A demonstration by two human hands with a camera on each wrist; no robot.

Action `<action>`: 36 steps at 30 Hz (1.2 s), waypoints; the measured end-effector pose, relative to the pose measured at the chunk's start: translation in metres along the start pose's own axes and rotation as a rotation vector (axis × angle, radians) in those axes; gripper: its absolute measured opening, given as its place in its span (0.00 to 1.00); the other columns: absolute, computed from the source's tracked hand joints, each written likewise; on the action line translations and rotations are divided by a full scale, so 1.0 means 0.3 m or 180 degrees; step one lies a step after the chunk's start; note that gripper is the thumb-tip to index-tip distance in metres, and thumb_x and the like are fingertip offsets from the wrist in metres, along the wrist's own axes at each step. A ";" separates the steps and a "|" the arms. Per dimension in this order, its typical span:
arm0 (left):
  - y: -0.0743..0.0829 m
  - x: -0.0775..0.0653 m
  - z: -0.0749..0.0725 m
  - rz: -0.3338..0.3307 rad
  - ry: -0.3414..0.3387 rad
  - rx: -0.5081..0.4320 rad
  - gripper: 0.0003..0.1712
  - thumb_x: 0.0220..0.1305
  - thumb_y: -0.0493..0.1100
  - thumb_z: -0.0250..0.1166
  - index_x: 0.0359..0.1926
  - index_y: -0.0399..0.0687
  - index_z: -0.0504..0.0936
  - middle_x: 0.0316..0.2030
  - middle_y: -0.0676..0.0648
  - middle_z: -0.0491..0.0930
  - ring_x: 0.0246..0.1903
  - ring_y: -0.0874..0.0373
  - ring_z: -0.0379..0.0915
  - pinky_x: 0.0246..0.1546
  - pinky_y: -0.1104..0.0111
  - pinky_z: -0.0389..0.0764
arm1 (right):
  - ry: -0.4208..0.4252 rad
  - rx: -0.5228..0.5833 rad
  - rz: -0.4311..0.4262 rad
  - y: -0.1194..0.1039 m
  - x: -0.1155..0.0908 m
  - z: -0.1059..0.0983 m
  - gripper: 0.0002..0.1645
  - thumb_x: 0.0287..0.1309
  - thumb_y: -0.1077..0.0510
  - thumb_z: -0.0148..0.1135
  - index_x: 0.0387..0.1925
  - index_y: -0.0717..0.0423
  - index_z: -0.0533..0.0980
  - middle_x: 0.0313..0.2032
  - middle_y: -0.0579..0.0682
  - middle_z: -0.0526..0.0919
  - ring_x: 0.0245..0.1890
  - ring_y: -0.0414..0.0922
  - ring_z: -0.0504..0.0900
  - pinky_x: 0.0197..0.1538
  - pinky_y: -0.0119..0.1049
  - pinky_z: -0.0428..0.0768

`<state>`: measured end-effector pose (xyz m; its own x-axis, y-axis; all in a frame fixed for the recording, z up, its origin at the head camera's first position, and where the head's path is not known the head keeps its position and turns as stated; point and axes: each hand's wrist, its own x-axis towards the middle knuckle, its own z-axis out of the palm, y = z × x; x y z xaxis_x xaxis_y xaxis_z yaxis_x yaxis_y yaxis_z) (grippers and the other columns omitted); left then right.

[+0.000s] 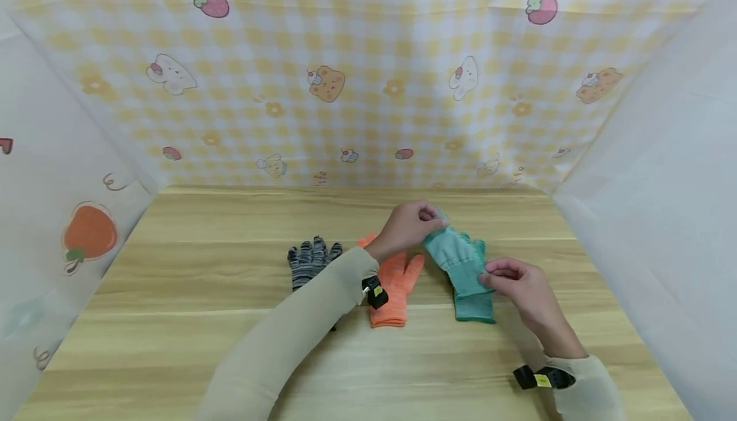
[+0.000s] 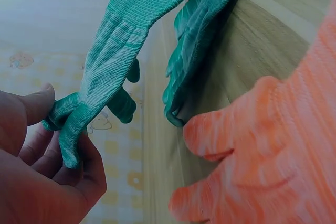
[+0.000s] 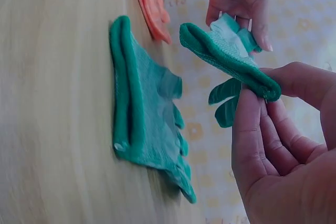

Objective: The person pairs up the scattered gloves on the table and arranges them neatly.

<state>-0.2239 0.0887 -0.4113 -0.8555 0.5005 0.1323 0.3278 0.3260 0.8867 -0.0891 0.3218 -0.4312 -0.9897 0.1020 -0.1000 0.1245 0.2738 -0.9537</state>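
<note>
A green knit glove (image 1: 451,251) is held up between both hands, above a second green glove (image 1: 475,309) that lies on the table. My left hand (image 1: 410,224) pinches the finger end of the raised glove. At its cuff, my right hand (image 1: 525,288) pinches one corner between thumb and fingers. The right wrist view shows the raised cuff (image 3: 226,59) apart from the lower glove (image 3: 149,103). Under my left forearm lies an orange glove (image 1: 391,293), partly hidden by the wrist.
Left of the orange glove, a black-and-grey striped glove (image 1: 311,262) lies partly covered by the left sleeve (image 1: 299,325). The wooden table (image 1: 190,267) meets a yellow checked cloth (image 1: 368,120) at the back and pale walls at both sides.
</note>
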 end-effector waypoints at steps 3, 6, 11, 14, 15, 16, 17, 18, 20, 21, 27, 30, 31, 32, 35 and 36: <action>0.000 0.025 0.022 0.0032 -0.0033 -0.0008 0.08 0.65 0.55 0.66 0.38 0.59 0.81 0.33 0.60 0.81 0.34 0.66 0.77 0.34 0.67 0.78 | 0.0067 0.0039 0.0023 0.000 -0.004 -0.014 0.20 0.57 0.57 0.71 0.45 0.69 0.77 0.34 0.47 0.85 0.36 0.42 0.84 0.41 0.39 0.83; -0.001 0.048 0.044 0.0095 -0.0075 -0.0037 0.08 0.65 0.53 0.66 0.38 0.58 0.81 0.33 0.59 0.81 0.34 0.66 0.77 0.34 0.68 0.78 | 0.0098 0.0114 0.0024 0.003 -0.009 -0.022 0.21 0.58 0.58 0.71 0.45 0.70 0.77 0.33 0.47 0.85 0.35 0.41 0.84 0.40 0.38 0.83; -0.005 0.080 0.082 0.0075 -0.0085 -0.0035 0.07 0.65 0.52 0.67 0.37 0.56 0.82 0.32 0.59 0.80 0.33 0.66 0.77 0.34 0.69 0.78 | 0.0074 0.0246 -0.0024 0.019 -0.020 -0.017 0.21 0.59 0.59 0.69 0.45 0.73 0.75 0.34 0.48 0.85 0.35 0.41 0.84 0.40 0.38 0.83; -0.010 0.091 0.106 -0.0011 -0.0110 -0.0010 0.09 0.65 0.54 0.67 0.36 0.56 0.82 0.32 0.59 0.80 0.33 0.65 0.76 0.33 0.70 0.78 | 0.0030 0.0239 -0.0047 0.033 -0.029 -0.008 0.22 0.60 0.60 0.69 0.46 0.74 0.73 0.36 0.51 0.85 0.38 0.42 0.85 0.41 0.40 0.83; -0.012 0.092 0.113 -0.0041 -0.0129 -0.0003 0.09 0.64 0.55 0.67 0.36 0.56 0.82 0.31 0.59 0.80 0.33 0.65 0.76 0.33 0.70 0.78 | 0.0019 0.0202 -0.0051 0.037 -0.032 -0.006 0.22 0.60 0.59 0.68 0.46 0.73 0.72 0.37 0.52 0.85 0.38 0.42 0.85 0.42 0.40 0.83; -0.015 0.094 0.121 -0.0058 -0.0146 0.0003 0.10 0.64 0.55 0.67 0.35 0.57 0.83 0.31 0.59 0.80 0.33 0.65 0.76 0.33 0.70 0.78 | 0.0011 0.0158 -0.0056 0.041 -0.035 -0.004 0.22 0.60 0.59 0.68 0.47 0.73 0.72 0.38 0.53 0.85 0.39 0.43 0.85 0.42 0.41 0.84; -0.018 0.096 0.127 -0.0074 -0.0167 0.0018 0.10 0.64 0.56 0.66 0.35 0.57 0.83 0.31 0.60 0.80 0.33 0.66 0.76 0.33 0.70 0.78 | 0.0003 0.0113 -0.0060 0.044 -0.039 -0.001 0.22 0.60 0.59 0.68 0.47 0.72 0.72 0.38 0.55 0.84 0.39 0.43 0.85 0.41 0.41 0.84; -0.021 0.097 0.134 -0.0084 -0.0183 0.0036 0.10 0.64 0.56 0.66 0.35 0.57 0.83 0.31 0.60 0.81 0.33 0.66 0.76 0.33 0.70 0.78 | -0.0004 0.0055 -0.0065 0.047 -0.042 0.000 0.22 0.59 0.59 0.69 0.47 0.72 0.72 0.39 0.56 0.83 0.39 0.44 0.85 0.41 0.41 0.84; -0.027 0.099 0.146 -0.0094 -0.0215 0.0053 0.09 0.64 0.55 0.67 0.34 0.58 0.83 0.31 0.61 0.81 0.32 0.67 0.77 0.32 0.70 0.78 | -0.0035 -0.0034 -0.0072 0.052 -0.049 0.004 0.23 0.59 0.59 0.69 0.48 0.70 0.71 0.42 0.60 0.81 0.38 0.45 0.85 0.40 0.40 0.84; -0.029 0.100 0.151 -0.0095 -0.0230 0.0066 0.08 0.64 0.54 0.67 0.34 0.58 0.83 0.31 0.61 0.81 0.32 0.67 0.76 0.33 0.70 0.78 | -0.0058 -0.0059 -0.0067 0.054 -0.051 0.005 0.23 0.58 0.60 0.70 0.48 0.69 0.71 0.43 0.61 0.79 0.38 0.45 0.85 0.40 0.40 0.84; -0.029 0.106 0.176 -0.0122 -0.0335 0.0328 0.06 0.64 0.51 0.68 0.35 0.57 0.83 0.33 0.60 0.80 0.35 0.67 0.75 0.36 0.72 0.76 | -0.0235 -0.0164 -0.0009 0.064 -0.057 0.010 0.25 0.55 0.62 0.71 0.52 0.63 0.72 0.52 0.64 0.72 0.35 0.49 0.84 0.39 0.39 0.83; -0.023 0.104 0.182 -0.0132 -0.0433 0.0533 0.08 0.63 0.52 0.68 0.39 0.55 0.84 0.35 0.59 0.80 0.37 0.66 0.75 0.38 0.72 0.75 | -0.0268 -0.0249 0.0028 0.067 -0.060 0.010 0.27 0.55 0.61 0.72 0.54 0.60 0.72 0.57 0.62 0.70 0.37 0.50 0.84 0.39 0.38 0.82; -0.020 0.103 0.182 -0.0125 -0.0469 0.0591 0.10 0.63 0.52 0.68 0.41 0.55 0.84 0.36 0.58 0.80 0.37 0.66 0.75 0.38 0.72 0.75 | -0.0266 -0.0271 0.0044 0.068 -0.061 0.009 0.27 0.54 0.60 0.72 0.55 0.60 0.72 0.58 0.61 0.70 0.38 0.50 0.84 0.39 0.38 0.82; -0.019 0.102 0.182 -0.0110 -0.0501 0.0645 0.11 0.63 0.52 0.68 0.43 0.54 0.84 0.37 0.58 0.80 0.37 0.65 0.74 0.38 0.71 0.75 | -0.0257 -0.0304 0.0060 0.068 -0.063 0.008 0.28 0.54 0.60 0.72 0.55 0.59 0.72 0.58 0.61 0.69 0.38 0.50 0.83 0.39 0.38 0.82; -0.018 0.096 0.183 -0.0051 -0.0558 0.0875 0.15 0.65 0.51 0.66 0.50 0.53 0.82 0.43 0.56 0.81 0.42 0.63 0.75 0.41 0.69 0.76 | -0.0212 -0.0408 0.0113 0.070 -0.066 0.003 0.30 0.53 0.59 0.73 0.57 0.58 0.72 0.58 0.60 0.69 0.40 0.51 0.82 0.39 0.37 0.82; -0.016 0.092 0.182 -0.0023 -0.0551 0.0969 0.17 0.66 0.51 0.66 0.53 0.52 0.81 0.46 0.55 0.81 0.44 0.62 0.75 0.43 0.69 0.76 | -0.0197 -0.0445 0.0128 0.071 -0.067 0.001 0.31 0.53 0.59 0.74 0.57 0.57 0.72 0.58 0.60 0.69 0.41 0.51 0.82 0.39 0.37 0.82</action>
<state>-0.2272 0.1447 -0.4360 -0.7862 0.6174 0.0263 0.4488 0.5412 0.7111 -0.0665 0.3255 -0.4496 -0.9856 0.0576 -0.1587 0.1684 0.4015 -0.9003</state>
